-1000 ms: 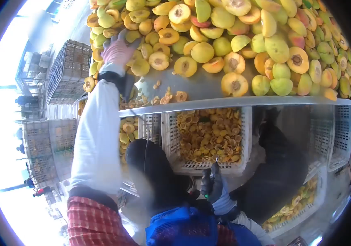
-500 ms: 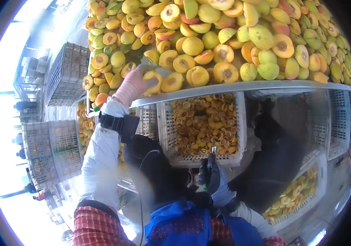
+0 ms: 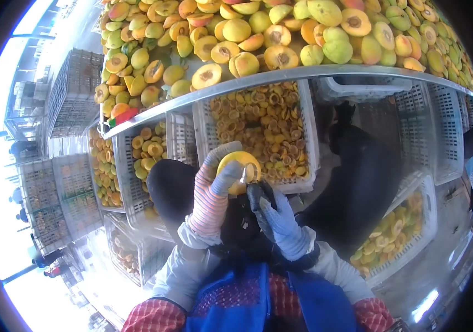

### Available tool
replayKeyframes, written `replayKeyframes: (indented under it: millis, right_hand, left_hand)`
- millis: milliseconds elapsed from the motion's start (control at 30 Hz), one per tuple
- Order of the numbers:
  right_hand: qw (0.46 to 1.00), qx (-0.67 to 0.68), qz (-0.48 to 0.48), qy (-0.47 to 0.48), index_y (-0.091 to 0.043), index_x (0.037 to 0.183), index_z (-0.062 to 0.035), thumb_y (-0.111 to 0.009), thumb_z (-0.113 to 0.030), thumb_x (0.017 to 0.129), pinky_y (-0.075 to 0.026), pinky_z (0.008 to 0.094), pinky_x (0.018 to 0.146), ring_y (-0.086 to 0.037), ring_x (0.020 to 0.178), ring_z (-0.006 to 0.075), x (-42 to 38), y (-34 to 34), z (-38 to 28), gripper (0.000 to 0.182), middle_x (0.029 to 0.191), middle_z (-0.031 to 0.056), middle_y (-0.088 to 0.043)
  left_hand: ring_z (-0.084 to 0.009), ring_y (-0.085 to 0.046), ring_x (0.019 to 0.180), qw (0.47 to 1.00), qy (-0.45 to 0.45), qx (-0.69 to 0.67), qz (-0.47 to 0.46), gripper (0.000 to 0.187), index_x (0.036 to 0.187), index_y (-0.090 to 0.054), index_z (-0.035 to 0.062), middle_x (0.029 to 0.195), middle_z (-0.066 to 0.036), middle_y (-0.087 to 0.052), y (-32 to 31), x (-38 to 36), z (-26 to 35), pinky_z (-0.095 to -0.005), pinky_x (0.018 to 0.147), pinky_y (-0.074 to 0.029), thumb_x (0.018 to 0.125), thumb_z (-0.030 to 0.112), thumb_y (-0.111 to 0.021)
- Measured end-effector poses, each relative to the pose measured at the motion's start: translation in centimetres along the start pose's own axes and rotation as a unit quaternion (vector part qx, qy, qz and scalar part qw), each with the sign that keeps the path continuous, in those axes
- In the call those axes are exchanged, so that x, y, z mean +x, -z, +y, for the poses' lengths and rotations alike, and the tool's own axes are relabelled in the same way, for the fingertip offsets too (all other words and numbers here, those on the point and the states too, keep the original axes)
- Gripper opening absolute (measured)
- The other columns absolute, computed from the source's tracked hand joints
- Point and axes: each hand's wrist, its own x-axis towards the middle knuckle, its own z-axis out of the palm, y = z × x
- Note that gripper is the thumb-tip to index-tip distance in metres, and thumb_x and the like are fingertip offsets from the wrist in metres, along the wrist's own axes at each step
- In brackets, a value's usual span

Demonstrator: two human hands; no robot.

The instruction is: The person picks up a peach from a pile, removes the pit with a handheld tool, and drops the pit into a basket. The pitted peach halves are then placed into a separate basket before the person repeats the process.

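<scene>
My left hand (image 3: 214, 191), in a striped glove, is closed round a yellow half fruit (image 3: 237, 169) above my lap. My right hand (image 3: 285, 224), in a pale glove with dark fingers, grips a dark-handled tool with a metal tip (image 3: 249, 172). That tip touches the cut side of the fruit. Beyond my hands stands a white crate (image 3: 311, 130) holding small fruit pieces. Many halved yellow and green fruits (image 3: 280, 57) lie on the metal-edged table (image 3: 325, 71).
A red-handled object (image 3: 124, 117) lies at the table's left corner. Crates of fruit stand at the left (image 3: 127, 185) and lower right (image 3: 429, 221). Stacked crates (image 3: 76, 91) rise at the far left, and empty white ones (image 3: 446, 133) at the right.
My left hand has come back from the table to my lap with a half fruit. My right hand's tool now meets that fruit. The view has tilted downward.
</scene>
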Motion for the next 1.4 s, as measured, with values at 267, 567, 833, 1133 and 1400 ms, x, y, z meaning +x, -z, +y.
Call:
replayKeyframes:
  millis: [267, 567, 833, 1133, 1400]
  right_hand:
    - [0.971, -0.221, -0.009, 0.090, -0.054, 0.114, -0.0004, -0.055, -0.017, 0.091, -0.048, 0.0303, 0.061, -0.062, 0.073, 0.0170, -0.3, 0.3, 0.2, 0.028, 0.090, 0.0077, -0.065]
    - [0.872, -0.454, -0.009, 0.183, -0.060, 0.106, -0.0046, -0.058, -0.023, 0.088, -0.047, 0.0401, 0.064, -0.063, 0.076, 0.0334, -1.2, 0.1, -2.1, 0.026, 0.082, 0.0139, -0.065]
    - [0.976, -0.214, -0.010, -0.039, -0.053, 0.118, -0.0018, -0.055, -0.019, 0.093, -0.047, 0.0292, 0.064, -0.061, 0.074, 0.0175, -2.0, 2.0, 0.4, 0.031, 0.088, 0.0077, -0.063]
    - [0.990, 0.093, -0.105, 0.008, -0.044, 0.128, -0.0017, -0.046, -0.015, 0.098, -0.047, 0.0249, 0.086, -0.056, 0.099, 0.0124, -1.2, 3.3, 3.1, 0.032, 0.113, 0.0060, -0.056]
    - [0.996, -0.041, -0.080, 0.003, -0.046, 0.101, -0.0058, -0.054, -0.052, 0.089, -0.032, 0.0228, 0.037, -0.039, 0.042, 0.0077, -2.0, 1.9, 2.2, 0.048, 0.065, 0.0025, -0.050]
  left_hand:
    - [-0.0136, -0.056, 0.094, 0.986, -0.122, 0.110, 0.040, 0.050, 0.121, -0.051, 0.0034, 0.102, -0.008, -0.059, 0.2, -1.4, -3.0, -0.0279, 0.085, -0.046, 0.094, 0.046, -0.051]
    - [-0.0119, -0.057, 0.084, 0.969, -0.136, 0.206, 0.005, 0.040, 0.112, -0.058, -0.0002, 0.089, -0.008, -0.064, 0.6, -1.4, -2.4, -0.0253, 0.079, -0.045, 0.095, 0.035, -0.051]
    - [-0.0093, -0.057, 0.084, 0.943, -0.007, 0.314, -0.111, 0.037, 0.105, -0.061, -0.0017, 0.089, -0.005, -0.063, 1.8, 0.0, -0.8, -0.0246, 0.078, -0.046, 0.095, 0.032, -0.051]
    - [-0.0091, -0.052, 0.085, 0.983, -0.125, 0.132, 0.022, 0.045, 0.116, -0.056, 0.0001, 0.098, -0.005, -0.061, -1.0, -1.4, -2.6, -0.0236, 0.078, -0.044, 0.091, 0.038, -0.059]
    - [-0.0091, -0.057, 0.078, 0.996, -0.014, 0.085, -0.037, 0.042, 0.105, -0.060, 0.0013, 0.087, -0.004, -0.062, -0.1, -1.2, -2.5, -0.0235, 0.071, -0.048, 0.093, 0.041, -0.054]
